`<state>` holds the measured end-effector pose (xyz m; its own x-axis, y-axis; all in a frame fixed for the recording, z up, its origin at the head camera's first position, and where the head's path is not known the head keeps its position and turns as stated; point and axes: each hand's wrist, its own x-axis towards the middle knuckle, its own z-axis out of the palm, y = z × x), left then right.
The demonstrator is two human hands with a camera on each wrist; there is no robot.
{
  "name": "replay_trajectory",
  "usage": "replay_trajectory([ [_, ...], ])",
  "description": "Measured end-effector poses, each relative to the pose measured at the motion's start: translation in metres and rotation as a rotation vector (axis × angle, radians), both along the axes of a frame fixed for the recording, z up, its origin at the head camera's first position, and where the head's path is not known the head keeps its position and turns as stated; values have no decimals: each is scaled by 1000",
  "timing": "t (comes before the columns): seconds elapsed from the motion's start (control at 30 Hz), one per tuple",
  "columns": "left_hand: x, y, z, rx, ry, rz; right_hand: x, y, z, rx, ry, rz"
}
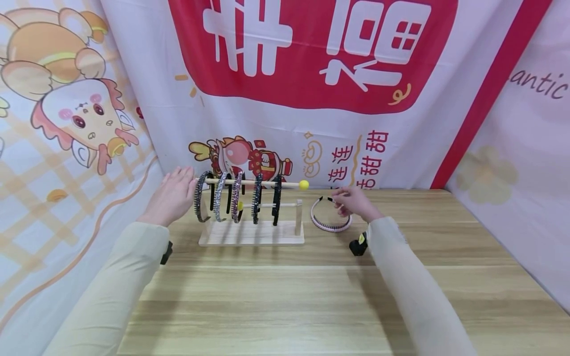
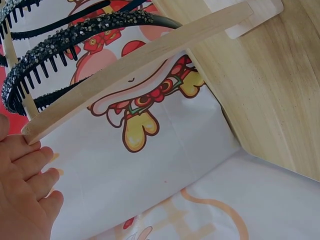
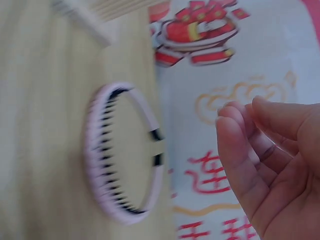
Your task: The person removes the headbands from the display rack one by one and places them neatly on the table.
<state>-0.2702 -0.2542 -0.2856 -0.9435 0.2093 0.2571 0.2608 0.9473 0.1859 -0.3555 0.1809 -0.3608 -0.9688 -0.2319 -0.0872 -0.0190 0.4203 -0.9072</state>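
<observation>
A wooden headband rack [image 1: 251, 239] stands toward the back of the table. My left hand [image 1: 171, 195] is at the left end of its top rod, fingers fairly straight; in the left wrist view the fingertips touch the top of the wooden upright [image 2: 135, 72]. Several toothed headbands hang from the rod: a dark rhinestone headband [image 1: 198, 198] nearest that hand, then a silver headband [image 1: 217, 200], a pinkish glittery headband [image 1: 235, 200] and black ones. Right of the rack a pale pink headband [image 3: 92, 150] lies on the table. Above it hovers my right hand [image 1: 356, 203], fingers loosely bent around nothing.
The top rod ends in a yellow knob [image 1: 304, 185] on the right, and a lower rod [image 1: 267, 205] carries another. Printed cloth [image 1: 285, 123] hangs behind the wooden table [image 1: 267, 306] and on both sides. A black wrist device [image 1: 358, 244] shows below the right sleeve.
</observation>
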Motion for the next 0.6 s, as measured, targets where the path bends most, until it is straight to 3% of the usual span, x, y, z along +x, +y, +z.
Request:
replay_trajectory([
  [0.3, -1, -2, 1, -9, -12, -10, 4, -17, 49, 32, 94, 39],
  [0.6, -2, -3, 1, -12, -9, -21, 12, -32, 77, -9, 137, 65],
])
